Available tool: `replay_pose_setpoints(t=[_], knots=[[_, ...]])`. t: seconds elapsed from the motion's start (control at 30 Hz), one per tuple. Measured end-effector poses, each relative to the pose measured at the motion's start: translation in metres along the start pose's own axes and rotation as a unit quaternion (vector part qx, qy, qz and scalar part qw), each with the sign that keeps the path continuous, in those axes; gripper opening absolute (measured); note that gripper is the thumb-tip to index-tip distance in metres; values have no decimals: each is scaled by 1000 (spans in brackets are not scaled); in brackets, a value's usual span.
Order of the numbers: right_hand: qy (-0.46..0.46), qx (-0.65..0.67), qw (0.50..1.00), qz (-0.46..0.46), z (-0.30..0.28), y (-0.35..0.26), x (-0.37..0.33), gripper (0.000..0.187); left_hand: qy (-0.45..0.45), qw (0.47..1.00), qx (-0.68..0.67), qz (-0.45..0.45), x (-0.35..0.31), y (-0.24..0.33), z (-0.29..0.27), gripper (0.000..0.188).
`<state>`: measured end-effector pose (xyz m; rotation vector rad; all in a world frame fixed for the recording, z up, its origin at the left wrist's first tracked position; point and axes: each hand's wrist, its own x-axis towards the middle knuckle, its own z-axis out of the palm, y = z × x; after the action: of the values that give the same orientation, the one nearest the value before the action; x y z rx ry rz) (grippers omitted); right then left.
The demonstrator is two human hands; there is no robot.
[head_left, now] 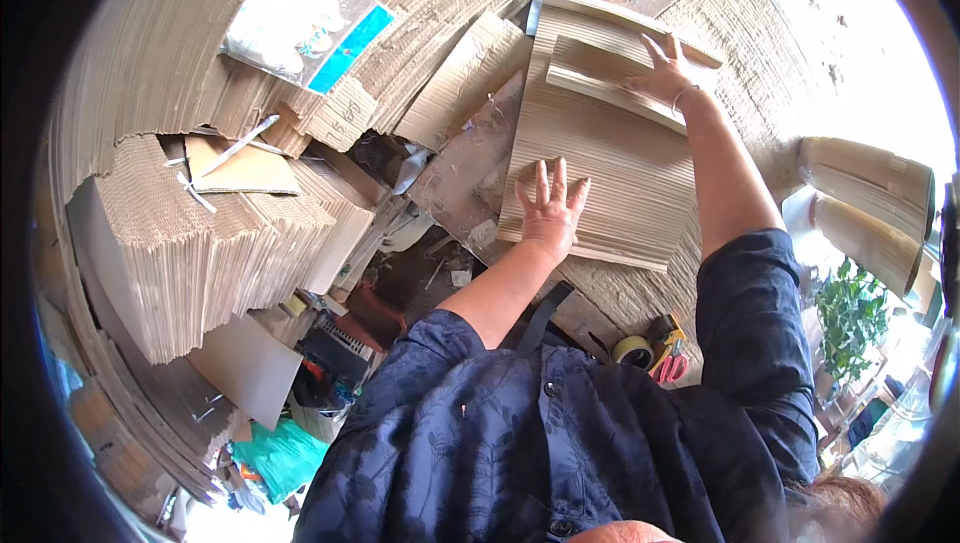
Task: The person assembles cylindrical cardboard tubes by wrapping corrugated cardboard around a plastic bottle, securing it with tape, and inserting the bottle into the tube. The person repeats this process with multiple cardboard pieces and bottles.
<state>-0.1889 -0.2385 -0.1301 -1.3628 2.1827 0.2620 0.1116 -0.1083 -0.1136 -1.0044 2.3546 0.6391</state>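
A layered batch of brown cardboard pieces (610,173) lies on the work surface in front of me, its edges showing as fine parallel lines. My left hand (550,213) rests on its near left part, palm down with the fingers spread. Farther off and to the right, my right hand (664,81) reaches over the far part of the batch, fingers apart. It touches or hovers by a raised cardboard strip (590,71); which of these I cannot tell. Neither hand is wrapped round anything.
Tall stacks of corrugated cardboard (170,273) stand at the left. A clear plastic packet (305,28) lies on cardboard at the far left. Close to my body are a tape roll (632,351) and red-handled scissors (671,365). Curved cardboard (870,178) stands at the right, near a plant (850,311).
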Motion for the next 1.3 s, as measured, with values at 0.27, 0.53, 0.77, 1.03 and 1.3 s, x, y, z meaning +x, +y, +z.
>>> replay_pose_setpoints(t=[0.27,0.53,0.77,1.03,1.3], knots=[[90,-75,991,-61,19,15,-22,54,7,1000,20,3,-2,2,-2,109],[68,-135,978,-143,6,5,-62,37,-7,1000,20,-1,-1,2,-6,110],[76,-154,970,-169,40,-11,-119,56,-4,1000,-7,13,0,0,0,105],[111,-88,977,-160,82,-21,-131,70,19,1000,-5,10,-3,-1,-6,99],[208,-124,942,-232,85,-17,-130,69,152,986,-31,67,-11,-12,20,104]])
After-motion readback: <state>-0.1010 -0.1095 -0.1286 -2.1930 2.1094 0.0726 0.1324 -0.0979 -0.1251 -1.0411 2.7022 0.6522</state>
